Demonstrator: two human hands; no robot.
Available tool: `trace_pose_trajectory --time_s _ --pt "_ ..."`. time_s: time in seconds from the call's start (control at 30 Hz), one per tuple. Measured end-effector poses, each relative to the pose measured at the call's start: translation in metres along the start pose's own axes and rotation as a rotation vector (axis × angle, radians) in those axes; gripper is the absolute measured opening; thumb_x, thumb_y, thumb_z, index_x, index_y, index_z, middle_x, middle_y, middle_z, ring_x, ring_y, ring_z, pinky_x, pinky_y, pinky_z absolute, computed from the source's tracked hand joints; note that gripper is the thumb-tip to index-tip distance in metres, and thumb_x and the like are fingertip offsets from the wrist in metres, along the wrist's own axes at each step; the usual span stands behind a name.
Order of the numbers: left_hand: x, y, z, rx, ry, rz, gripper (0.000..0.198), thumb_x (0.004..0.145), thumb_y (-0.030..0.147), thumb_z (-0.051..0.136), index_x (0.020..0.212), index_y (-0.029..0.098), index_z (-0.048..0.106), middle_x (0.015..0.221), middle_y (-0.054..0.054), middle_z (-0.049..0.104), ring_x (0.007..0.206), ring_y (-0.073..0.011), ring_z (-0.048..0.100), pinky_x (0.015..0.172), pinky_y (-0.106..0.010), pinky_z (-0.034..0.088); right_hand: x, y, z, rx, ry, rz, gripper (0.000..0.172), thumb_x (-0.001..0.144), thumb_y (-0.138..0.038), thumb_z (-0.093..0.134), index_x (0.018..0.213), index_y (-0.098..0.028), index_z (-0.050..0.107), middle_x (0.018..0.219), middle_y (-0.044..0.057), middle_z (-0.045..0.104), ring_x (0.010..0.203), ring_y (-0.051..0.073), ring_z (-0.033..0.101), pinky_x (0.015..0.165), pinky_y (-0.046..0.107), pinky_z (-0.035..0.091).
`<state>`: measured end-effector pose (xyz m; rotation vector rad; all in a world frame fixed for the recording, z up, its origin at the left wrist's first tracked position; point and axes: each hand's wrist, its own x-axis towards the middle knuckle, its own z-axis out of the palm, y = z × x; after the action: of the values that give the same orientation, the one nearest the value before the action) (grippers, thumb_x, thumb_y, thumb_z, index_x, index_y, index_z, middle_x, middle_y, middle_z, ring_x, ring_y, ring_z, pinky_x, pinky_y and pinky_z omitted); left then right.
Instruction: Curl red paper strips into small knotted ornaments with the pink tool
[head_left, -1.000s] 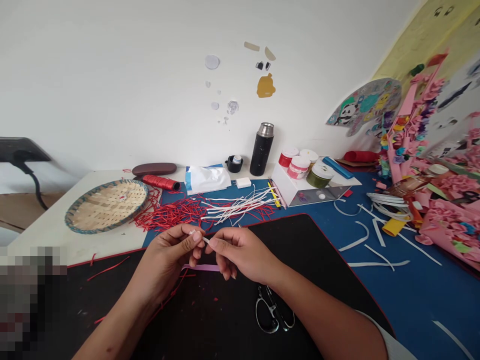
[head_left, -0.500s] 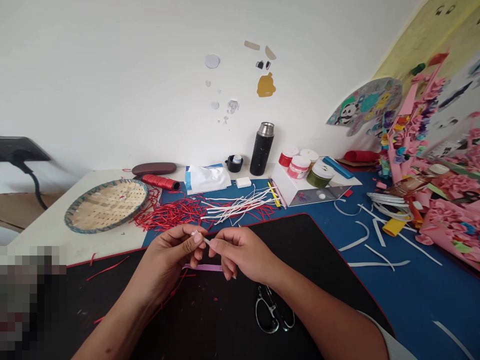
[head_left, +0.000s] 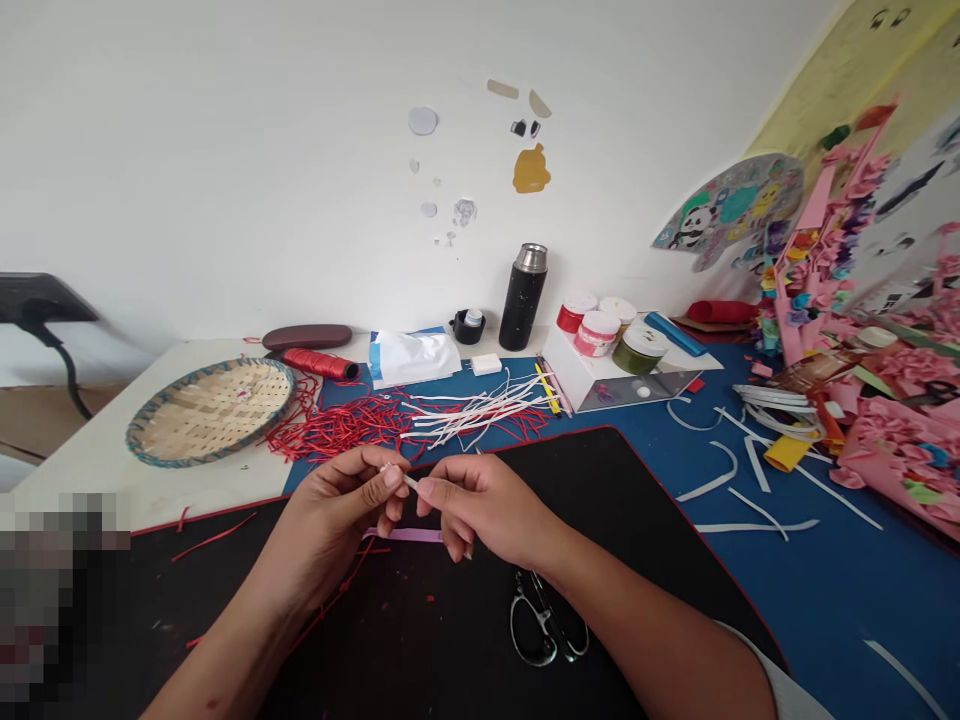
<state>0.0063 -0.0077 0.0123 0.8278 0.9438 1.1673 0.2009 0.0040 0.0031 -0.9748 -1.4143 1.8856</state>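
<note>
A black mat (head_left: 450, 640) is spread over a blue-covered desk (head_left: 810, 580) set against a white wall (head_left: 225, 150). A thin white strip (head_left: 410, 482) is pinched between the left hand (head_left: 337, 520) and the right hand (head_left: 480, 505) above the mat, its long axis lying roughly left to right. Scissors (head_left: 544, 625) are seen just beside the right wrist.

2 bare forearms; a white sleeve (head_left: 780, 690) edge shows on the right arm.
</note>
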Motion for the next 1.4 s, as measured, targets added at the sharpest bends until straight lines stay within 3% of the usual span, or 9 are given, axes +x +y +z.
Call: trace_pose_trajectory --time_s 0.5,0.63,0.8,1.0,1.17,1.4 --pt "-0.002 0.005 0.003 -0.016 0.040 0.017 0.037 0.063 0.040 0.106 0.076 0.016 0.082 0.064 -0.005 0.075 0.055 -0.0146 0.065 0.049 -0.020 0.051 0.001 -0.001 0.000 0.004 0.048 0.018 0.030 0.102 -0.041 0.067 0.081 -0.020 0.064 0.046 -0.011 0.045 0.042 0.010 0.054 0.046 0.020 0.038" --pt "0.000 0.002 0.001 -0.048 0.039 -0.035 0.045 0.064 0.046 0.105 0.095 0.018 0.086 0.067 -0.004 0.076 0.052 -0.0133 0.062 0.045 -0.019 0.049 0.000 -0.002 -0.001 -0.015 0.067 0.007 0.032 0.100 -0.046 0.069 0.081 -0.021 0.064 0.045 -0.011 0.043 0.041 0.010 0.053 0.045 0.020 0.038" --pt "-0.001 -0.005 0.001 0.096 -0.109 -0.138 0.047 0.069 0.059 0.099 0.073 0.014 0.083 0.062 -0.004 0.068 0.048 -0.0103 0.054 0.042 -0.019 0.045 0.000 -0.002 -0.001 -0.008 0.073 -0.063 0.035 0.098 -0.050 0.071 0.082 -0.020 0.064 0.052 -0.008 0.055 0.042 0.008 0.051 0.045 0.021 0.035" --pt "-0.005 -0.001 0.004 0.174 -0.008 -0.012 0.045 0.072 0.060 0.096 0.069 0.017 0.084 0.073 -0.007 0.074 0.054 -0.0119 0.056 0.044 -0.020 0.045 0.001 0.001 0.000 -0.055 0.071 -0.023 0.033 0.100 -0.047 0.070 0.082 -0.020 0.063 0.046 -0.008 0.053 0.040 0.009 0.049 0.044 0.021 0.036" --pt "-0.003 -0.005 0.001 0.157 -0.073 -0.070 0.045 0.073 0.061 0.095 0.069 0.017 0.084 0.068 -0.005 0.071 0.052 -0.0112 0.055 0.043 -0.020 0.045 0.002 0.003 0.000 -0.052 0.083 -0.030 0.032 0.100 -0.045 0.071 0.081 -0.020 0.062 0.046 -0.008 0.053 0.039 0.009 0.048 0.043 0.021 0.034" --pt "-0.004 -0.005 0.004 0.079 -0.017 -0.148 0.043 0.064 0.055 0.102 0.065 0.016 0.084 0.065 -0.005 0.070 0.048 -0.0095 0.053 0.038 -0.018 0.041 0.001 0.003 0.000 -0.074 0.076 -0.030 0.039 0.096 -0.055 0.074 0.083 -0.020 0.063 0.047 -0.007 0.056 0.039 0.009 0.048 0.042 0.021 0.033"
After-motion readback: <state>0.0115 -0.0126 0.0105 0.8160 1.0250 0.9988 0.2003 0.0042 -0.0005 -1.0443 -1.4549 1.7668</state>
